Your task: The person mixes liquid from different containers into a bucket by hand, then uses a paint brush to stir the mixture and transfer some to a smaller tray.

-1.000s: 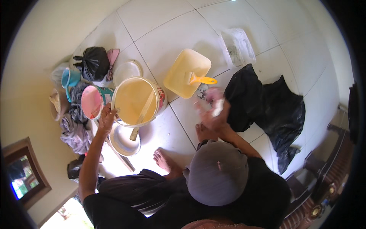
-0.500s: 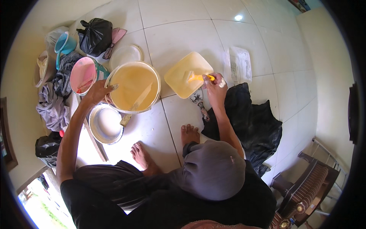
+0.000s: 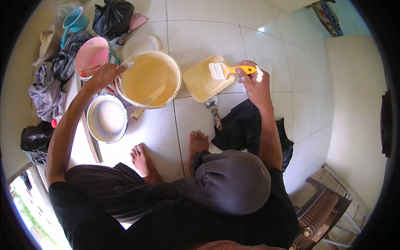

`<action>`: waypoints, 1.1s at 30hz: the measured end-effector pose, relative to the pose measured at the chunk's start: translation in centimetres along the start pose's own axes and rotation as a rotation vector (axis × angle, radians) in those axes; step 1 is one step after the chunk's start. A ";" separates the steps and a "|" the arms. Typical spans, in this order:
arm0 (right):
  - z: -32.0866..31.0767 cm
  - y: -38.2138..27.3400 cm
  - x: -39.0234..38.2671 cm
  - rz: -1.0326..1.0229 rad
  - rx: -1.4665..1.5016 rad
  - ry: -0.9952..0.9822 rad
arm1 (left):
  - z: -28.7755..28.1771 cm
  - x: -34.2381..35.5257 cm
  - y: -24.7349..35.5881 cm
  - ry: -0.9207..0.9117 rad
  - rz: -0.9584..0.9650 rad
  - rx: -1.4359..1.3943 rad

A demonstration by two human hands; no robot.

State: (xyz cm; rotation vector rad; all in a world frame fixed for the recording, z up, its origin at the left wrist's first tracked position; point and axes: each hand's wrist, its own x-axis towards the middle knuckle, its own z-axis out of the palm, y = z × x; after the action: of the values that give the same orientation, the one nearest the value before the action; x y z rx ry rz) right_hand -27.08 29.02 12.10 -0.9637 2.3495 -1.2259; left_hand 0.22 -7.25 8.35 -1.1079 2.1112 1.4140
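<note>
My right hand (image 3: 256, 83) is closed around the yellow handle of a wide paintbrush (image 3: 217, 71), whose bristles are coated white. The brush is held over the far right part of a pale yellow paint tray (image 3: 198, 83). White paint smears my right fingers. To the left, my left hand (image 3: 106, 77) grips the rim of a large bucket (image 3: 139, 79) with cream-coloured insides. The bucket looks tilted toward me. A flat wooden stick (image 3: 137, 113) leans over its near rim, its blade inside. Just below the tray lies a paint-stained scraper (image 3: 215, 111).
Near my left forearm sit a basin of whitish liquid (image 3: 109, 118) and a pink-lined bucket (image 3: 93, 52). A round lid (image 3: 141, 45), black bag (image 3: 111, 18) and blue dipper (image 3: 75, 20) are farther off. Black plastic or cloth (image 3: 237, 129) lies under my right arm, furniture (image 3: 321, 212) at lower right.
My right hand has lifted the brush from inside the tray and moved right, turning the white bristles into view. My left hand stays on the bucket rim. The whole view has shifted slightly.
</note>
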 end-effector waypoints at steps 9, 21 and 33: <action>-2.1 -3.6 -0.4 0.014 0.068 0.062 | -0.3 -0.5 0.3 0.086 0.124 -0.022; -1.8 -4.0 -0.1 -0.012 0.018 0.070 | -1.6 -0.4 0.0 0.084 0.173 -0.017; 1.2 3.1 0.6 0.118 0.166 0.019 | -2.5 0.6 -0.4 0.138 0.176 -0.072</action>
State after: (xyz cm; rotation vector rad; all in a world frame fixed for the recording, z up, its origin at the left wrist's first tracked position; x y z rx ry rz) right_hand -28.15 29.15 8.89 -0.7521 2.2412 -1.3632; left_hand 0.47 -9.82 8.79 -1.0983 2.3208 1.5439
